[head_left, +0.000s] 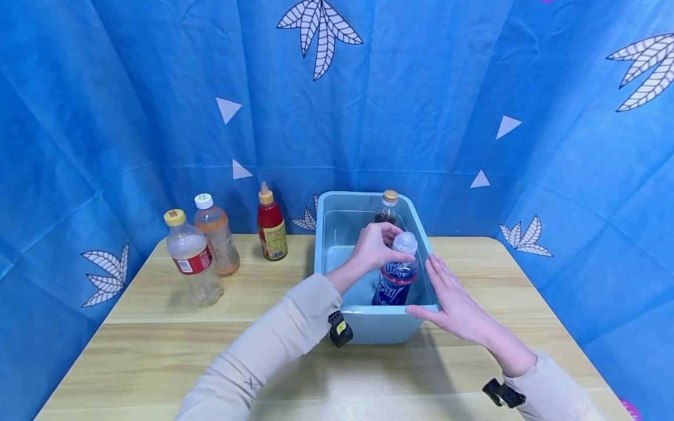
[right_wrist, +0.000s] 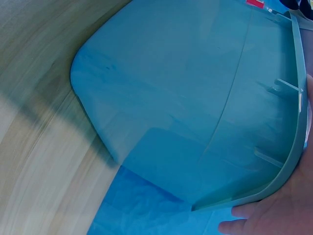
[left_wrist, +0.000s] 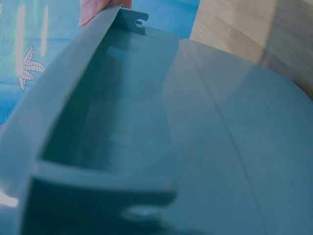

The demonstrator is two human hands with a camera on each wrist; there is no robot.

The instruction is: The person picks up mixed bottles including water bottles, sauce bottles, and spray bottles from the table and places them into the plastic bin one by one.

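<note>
A pale blue plastic bin point(head_left: 380, 325) stands on the table near the curtain. Inside it is a bottle of dark blue drink point(head_left: 398, 279) with a clear cap, leaning slightly. My left hand point(head_left: 375, 245) reaches over the bin and grips this bottle near its neck, thumb in front. Behind that hand a dark bottle with a gold cap point(head_left: 389, 199) also stands in the bin. My right hand point(head_left: 454, 301) rests on the bin's near right corner with its fingers extended; the right wrist view shows part of this right hand point(right_wrist: 279, 210) against the bin's rim.
Left of the bin are a red sauce bottle point(head_left: 272, 231), a white-capped bottle point(head_left: 218, 240) and a yellow-capped bottle with a red label point(head_left: 196, 263). The wooden table point(head_left: 253, 351) meets a blue patterned curtain point(head_left: 421, 88) at the back.
</note>
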